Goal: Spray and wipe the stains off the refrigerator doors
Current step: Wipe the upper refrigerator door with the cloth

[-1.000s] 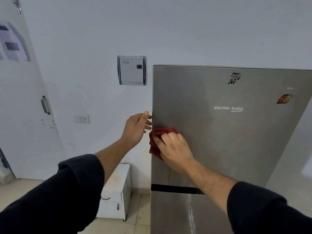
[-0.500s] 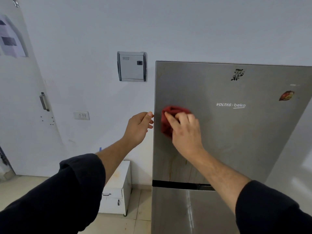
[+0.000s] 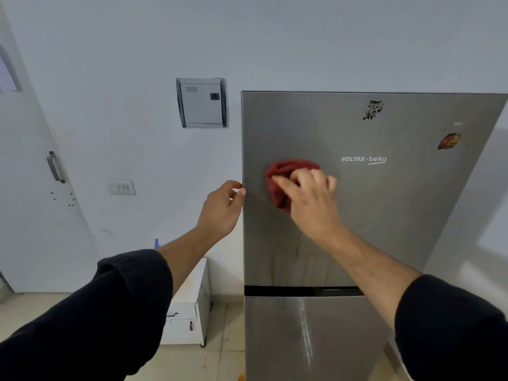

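Note:
A tall steel-grey refrigerator (image 3: 384,215) fills the right half of the view, its upper door above a dark gap and its lower door (image 3: 316,339) below. My right hand (image 3: 310,199) presses a bunched red cloth (image 3: 286,174) flat against the upper door, left of the brand lettering. Brownish drip stains (image 3: 283,259) run down the door beneath the cloth. My left hand (image 3: 222,207) grips the door's left edge, thumb on the front. No spray bottle is clearly in view.
A grey switch box (image 3: 202,103) hangs on the wall left of the fridge. A small white cabinet (image 3: 189,312) stands on the floor beside it. A white door with a handle (image 3: 55,167) is at far left. Stickers (image 3: 448,141) sit on the upper door.
My right hand has carried the red cloth up and to the right across the upper door. My left hand has stayed at the door's left edge.

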